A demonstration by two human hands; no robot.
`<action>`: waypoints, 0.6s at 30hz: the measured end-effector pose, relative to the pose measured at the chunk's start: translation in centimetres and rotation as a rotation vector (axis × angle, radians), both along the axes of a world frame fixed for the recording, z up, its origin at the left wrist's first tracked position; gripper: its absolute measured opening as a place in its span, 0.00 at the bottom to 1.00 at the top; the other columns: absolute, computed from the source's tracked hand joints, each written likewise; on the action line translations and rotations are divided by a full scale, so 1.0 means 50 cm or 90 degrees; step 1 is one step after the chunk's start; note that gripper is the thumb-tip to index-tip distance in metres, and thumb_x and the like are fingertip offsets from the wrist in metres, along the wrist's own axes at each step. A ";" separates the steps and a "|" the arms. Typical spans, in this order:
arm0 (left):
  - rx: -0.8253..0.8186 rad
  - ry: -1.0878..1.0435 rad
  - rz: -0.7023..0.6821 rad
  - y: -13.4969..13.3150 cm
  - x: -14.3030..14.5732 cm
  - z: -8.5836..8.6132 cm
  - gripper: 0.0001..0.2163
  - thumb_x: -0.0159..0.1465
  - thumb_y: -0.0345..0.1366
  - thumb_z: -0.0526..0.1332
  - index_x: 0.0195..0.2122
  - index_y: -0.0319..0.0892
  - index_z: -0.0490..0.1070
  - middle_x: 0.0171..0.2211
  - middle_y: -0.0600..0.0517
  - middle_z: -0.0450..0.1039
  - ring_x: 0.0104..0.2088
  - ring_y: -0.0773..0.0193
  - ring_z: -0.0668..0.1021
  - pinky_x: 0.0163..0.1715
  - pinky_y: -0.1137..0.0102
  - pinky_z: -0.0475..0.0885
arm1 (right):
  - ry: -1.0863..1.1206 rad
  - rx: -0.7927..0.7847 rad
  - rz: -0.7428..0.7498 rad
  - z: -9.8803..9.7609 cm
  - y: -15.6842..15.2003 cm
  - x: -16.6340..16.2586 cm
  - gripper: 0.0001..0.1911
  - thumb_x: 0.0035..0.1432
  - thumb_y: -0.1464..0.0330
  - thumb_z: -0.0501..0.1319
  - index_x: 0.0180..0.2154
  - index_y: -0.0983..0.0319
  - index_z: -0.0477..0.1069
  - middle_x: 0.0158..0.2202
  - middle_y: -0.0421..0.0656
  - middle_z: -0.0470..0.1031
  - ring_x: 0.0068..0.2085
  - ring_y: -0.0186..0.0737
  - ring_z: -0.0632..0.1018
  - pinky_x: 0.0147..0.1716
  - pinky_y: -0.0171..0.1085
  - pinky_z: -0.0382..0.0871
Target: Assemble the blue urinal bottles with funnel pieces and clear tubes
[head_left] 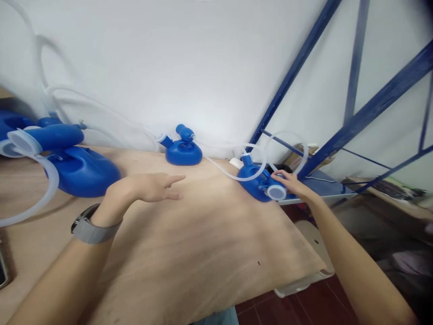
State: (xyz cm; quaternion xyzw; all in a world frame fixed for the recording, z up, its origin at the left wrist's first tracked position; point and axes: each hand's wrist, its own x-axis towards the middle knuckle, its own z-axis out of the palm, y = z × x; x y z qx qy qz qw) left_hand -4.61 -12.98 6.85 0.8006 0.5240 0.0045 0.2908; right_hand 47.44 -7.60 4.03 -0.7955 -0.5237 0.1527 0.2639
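My right hand (289,182) is closed around the upper part of a blue plastic urinal bottle (252,178) at the table's right end. This bottle has a round white cap (276,192) facing me and a looping clear hose (260,169). Over the wooden table (203,234), my left hand (152,187) is stretched out with fingers apart and nothing in it; a grey-strapped watch is on that wrist. A second blue urinal bottle (184,153) stands against the wall between my hands. Left of my left hand sits a larger-looking blue urinal bottle (84,171) with a capped spout.
Another blue bottle (13,124) is partly cut off at the far left. Pale hoses (98,104) run along the white wall. A blue metal rack (338,140) rises behind my right arm. A phone-like object (2,266) lies at the left edge.
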 end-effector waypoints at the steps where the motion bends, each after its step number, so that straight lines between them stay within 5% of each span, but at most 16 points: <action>1: -0.002 0.008 -0.006 -0.003 0.005 0.002 0.46 0.62 0.64 0.59 0.77 0.48 0.52 0.71 0.39 0.64 0.65 0.39 0.75 0.64 0.51 0.67 | 0.006 0.006 0.005 -0.005 -0.004 -0.003 0.27 0.55 0.49 0.68 0.51 0.55 0.81 0.63 0.57 0.67 0.56 0.59 0.77 0.45 0.48 0.80; 5: -0.017 0.038 -0.025 -0.013 0.016 0.007 0.46 0.63 0.65 0.56 0.78 0.48 0.48 0.72 0.39 0.62 0.66 0.41 0.74 0.65 0.53 0.65 | 0.029 0.079 -0.006 -0.027 0.012 -0.019 0.31 0.53 0.56 0.68 0.58 0.56 0.77 0.63 0.53 0.71 0.64 0.57 0.71 0.62 0.48 0.70; 11: -0.024 0.008 0.000 -0.018 0.008 0.011 0.47 0.62 0.65 0.58 0.78 0.50 0.48 0.74 0.42 0.60 0.68 0.43 0.72 0.67 0.54 0.63 | 0.100 0.167 0.006 -0.033 0.059 -0.029 0.35 0.64 0.55 0.55 0.70 0.57 0.63 0.72 0.50 0.65 0.66 0.52 0.72 0.61 0.41 0.71; 18: 0.012 0.015 -0.010 -0.014 0.006 0.009 0.45 0.63 0.63 0.58 0.78 0.50 0.50 0.74 0.42 0.57 0.69 0.40 0.71 0.66 0.52 0.65 | 0.053 0.000 0.144 -0.001 0.076 -0.060 0.29 0.61 0.51 0.62 0.57 0.61 0.77 0.56 0.52 0.82 0.53 0.54 0.83 0.52 0.43 0.77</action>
